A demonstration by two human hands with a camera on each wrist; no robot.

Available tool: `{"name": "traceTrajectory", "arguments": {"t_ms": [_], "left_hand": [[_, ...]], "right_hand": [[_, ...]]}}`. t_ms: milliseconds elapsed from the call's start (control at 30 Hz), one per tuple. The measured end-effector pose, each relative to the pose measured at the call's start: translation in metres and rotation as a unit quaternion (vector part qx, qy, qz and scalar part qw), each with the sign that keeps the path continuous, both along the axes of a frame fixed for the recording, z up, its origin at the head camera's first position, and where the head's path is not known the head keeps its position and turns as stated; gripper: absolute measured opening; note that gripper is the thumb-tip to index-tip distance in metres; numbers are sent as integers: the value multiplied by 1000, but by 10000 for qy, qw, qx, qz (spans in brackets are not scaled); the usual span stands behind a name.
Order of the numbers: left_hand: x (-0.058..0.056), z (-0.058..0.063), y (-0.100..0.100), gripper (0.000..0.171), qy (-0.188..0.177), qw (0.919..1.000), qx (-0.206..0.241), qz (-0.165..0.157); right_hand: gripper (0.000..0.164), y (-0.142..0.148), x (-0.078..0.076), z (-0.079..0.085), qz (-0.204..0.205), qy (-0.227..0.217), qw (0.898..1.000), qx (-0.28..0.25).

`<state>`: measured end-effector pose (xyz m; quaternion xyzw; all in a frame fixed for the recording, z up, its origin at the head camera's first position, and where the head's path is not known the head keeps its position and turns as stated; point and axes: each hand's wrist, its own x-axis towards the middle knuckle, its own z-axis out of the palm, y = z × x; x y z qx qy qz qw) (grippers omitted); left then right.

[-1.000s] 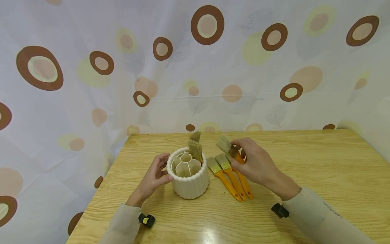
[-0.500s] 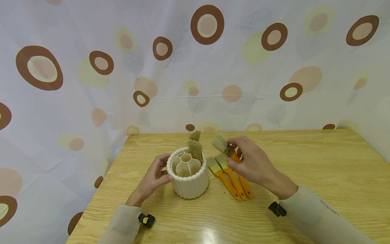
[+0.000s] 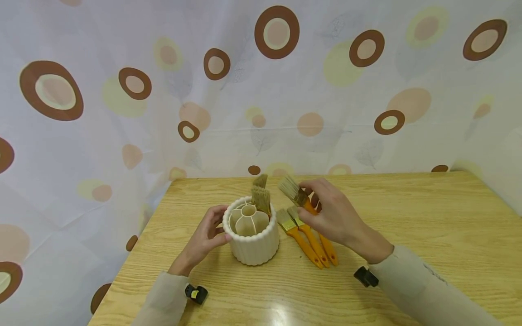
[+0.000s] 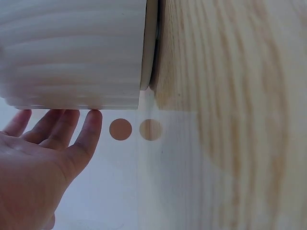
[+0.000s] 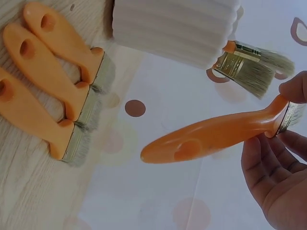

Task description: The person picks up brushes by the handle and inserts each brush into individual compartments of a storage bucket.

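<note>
A cream, ribbed brush holder with several compartments stands upright on the table. Two paintbrushes poke out of its right side, bristles up. On the holder's left, my left hand rests its fingertips against the ribbed wall, as the left wrist view shows too. My right hand pinches a paintbrush near its metal band, in the air. Its bristles point up and left, and its orange handle hangs free. Three more orange-handled paintbrushes lie side by side below that hand.
The wooden table reaches back to a patterned cloth, which also hangs along the left side. A small black device is on the left sleeve, another on the right.
My right hand has moved left with the paintbrush, bringing its bristles closer to the holder. The left hand, the holder and the brushes on the table stay in place.
</note>
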<state>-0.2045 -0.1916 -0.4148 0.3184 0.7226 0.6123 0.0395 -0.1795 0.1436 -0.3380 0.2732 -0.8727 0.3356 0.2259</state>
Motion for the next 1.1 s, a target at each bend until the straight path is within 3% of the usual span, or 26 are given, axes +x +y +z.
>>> {"name": "traceTrajectory", "arguments": {"t_ms": [733, 1100], "left_hand": [[0, 1, 0, 61, 28, 9999, -84, 99], [1, 2, 1, 62, 3, 9999, -100, 137]], "right_hand": [[42, -24, -1, 16, 557, 52, 9968, -567], [46, -37, 0, 23, 787, 282, 9933, -793]]}}
